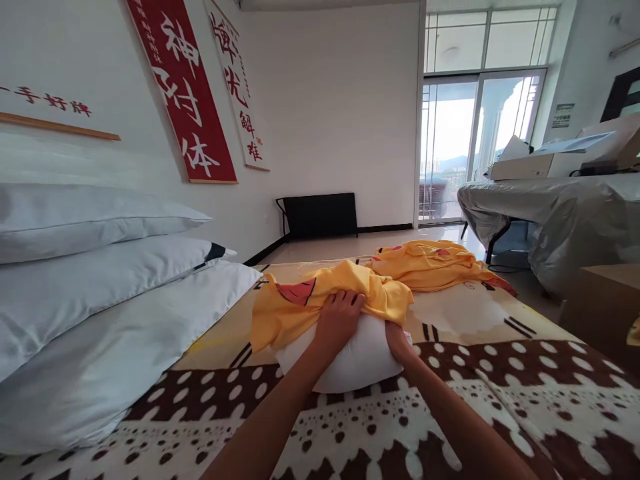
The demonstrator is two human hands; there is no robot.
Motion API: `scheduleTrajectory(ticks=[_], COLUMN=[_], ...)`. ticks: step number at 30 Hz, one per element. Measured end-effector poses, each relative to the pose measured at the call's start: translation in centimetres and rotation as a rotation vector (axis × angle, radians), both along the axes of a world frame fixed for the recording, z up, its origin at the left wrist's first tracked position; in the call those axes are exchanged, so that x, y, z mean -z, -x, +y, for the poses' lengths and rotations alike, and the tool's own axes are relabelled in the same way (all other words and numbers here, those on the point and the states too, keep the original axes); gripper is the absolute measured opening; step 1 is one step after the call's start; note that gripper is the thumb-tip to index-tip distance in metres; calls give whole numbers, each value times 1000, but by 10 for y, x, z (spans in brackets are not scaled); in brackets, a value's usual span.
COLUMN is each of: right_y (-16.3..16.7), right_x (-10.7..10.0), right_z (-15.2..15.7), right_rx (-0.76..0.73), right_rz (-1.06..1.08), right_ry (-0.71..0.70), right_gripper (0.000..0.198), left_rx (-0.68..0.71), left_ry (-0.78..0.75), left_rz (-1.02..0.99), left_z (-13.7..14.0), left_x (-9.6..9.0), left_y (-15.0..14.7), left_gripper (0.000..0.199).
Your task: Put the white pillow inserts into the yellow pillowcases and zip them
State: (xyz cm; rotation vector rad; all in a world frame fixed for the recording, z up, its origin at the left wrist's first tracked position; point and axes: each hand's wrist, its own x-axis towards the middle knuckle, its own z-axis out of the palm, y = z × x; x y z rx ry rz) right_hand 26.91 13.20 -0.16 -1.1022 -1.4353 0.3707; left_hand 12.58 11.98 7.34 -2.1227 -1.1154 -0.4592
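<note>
A white pillow point(357, 363) lies on the bed in front of me, its far part covered by a bunched yellow pillowcase point(285, 317) with red printed patches. My left hand point(341, 319) is on top, its fingers curled into the pillowcase's near edge. At the pillow's right side is my right hand point(399, 341); its fingers disappear beneath the yellow cloth, so their grip is hidden. Another crumpled yellow cloth point(430, 263) with red patches lies just beyond, to the right.
Several white pillows point(100, 280) are stacked at the left. A patterned brown and cream blanket point(240, 400) covers the bed. A plastic-covered table point(540, 207) with boxes and a cardboard box point(600, 313) stand at the right. A black folded panel point(320, 215) leans by the far wall.
</note>
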Motion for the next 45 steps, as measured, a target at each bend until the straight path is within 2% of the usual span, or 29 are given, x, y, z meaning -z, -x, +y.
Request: scheduleTrajectory(ticks=[3, 5, 7, 9, 12, 15, 20, 24, 26, 28, 30, 31, 33, 35, 37, 39, 42, 45], right_y=[-6, 0, 14, 31, 52, 56, 36, 27, 30, 33, 30, 25, 11, -4, -11, -8, 13, 39], right_x=[18, 28, 34, 33, 14, -29, -139, -225, -253, -266, -261, -252, -225, -192, -161, -139, -124, -116], right_z=[-42, -73, -94, -100, -87, -66, -50, -57, -65, -72, -75, -74, -67, -56, -45, -39, -40, -50], right_rx=[55, 121, 203, 295, 422, 473, 598, 630, 636, 606, 505, 415, 187, 43, 148, 287, 361, 413], right_rz=[-67, -207, -381, -480, -487, -453, -365, -316, -280, -280, -344, -406, -542, -598, -498, -384, -286, -246], right_ry=[25, -16, -63, -59, -63, -218, -493, -638, -675, -679, -674, -676, -687, -694, -663, -594, -561, -630], right_gripper=[48, 54, 74, 95, 101, 86, 40, 38, 39, 40, 48, 53, 57, 53, 55, 74, 96, 95], left_rx=[19, 23, 24, 18, -1, 4, 53, 82, 77, 53, -19, -76, -215, -325, -350, -275, -55, 101], left_ry=[17, 35, 64, 93, 97, 33, -303, -482, -557, -644, -659, -610, -444, -312, -323, -472, -653, -639], left_rz=[4, 0, -11, -34, -75, -88, -70, -162, -209, -237, -255, -250, -223, -188, -158, -80, 177, 346], left_z=[-4, -10, -17, -25, -36, -47, -79, -113, -122, -119, -104, -94, -71, -53, -43, -41, -46, -53], left_x=[-4, -8, -11, -17, -36, -73, -153, -209, -231, -244, -246, -242, -228, -213, -203, -201, -210, -214], left_y=[-4, -6, -9, -14, -21, -28, -44, -59, -60, -52, -37, -28, -7, 11, 22, 22, 7, -17], left_gripper=[21, 23, 22, 20, 18, 18, 19, 35, 43, 40, 35, 34, 31, 29, 26, 24, 25, 24])
